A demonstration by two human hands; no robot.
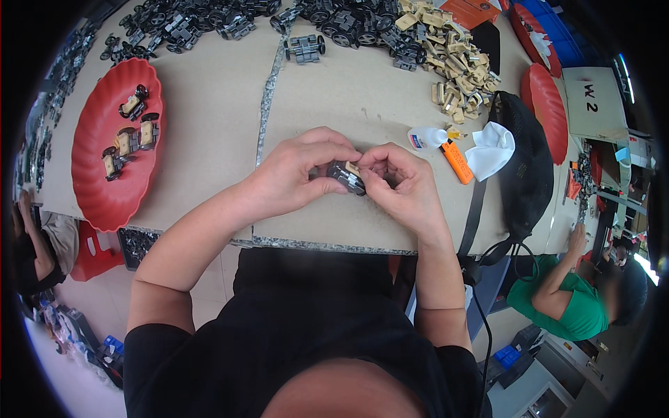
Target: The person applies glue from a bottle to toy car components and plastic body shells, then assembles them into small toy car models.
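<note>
In front of me, just above the near part of the table, both hands meet around a small toy car [348,180] with a black and grey body and a bit of tan on top. My left hand [293,173] is closed on its left side, thumb below and fingers above. From the right, my right hand [408,184] pinches at the car's tan part and edge; its fingertips hide some of it. Several toy cars with black wheels and tan parts [127,143] lie in a red scalloped tray [85,157] at the left.
Dark wheeled chassis [185,31] heap along the far side, beside a pile of tan parts [463,63]. To my right are a small white bottle [425,137], an orange-handled tool [456,161], white tissue [492,150] and a black bag [526,171]. A person in green [564,296] works beyond.
</note>
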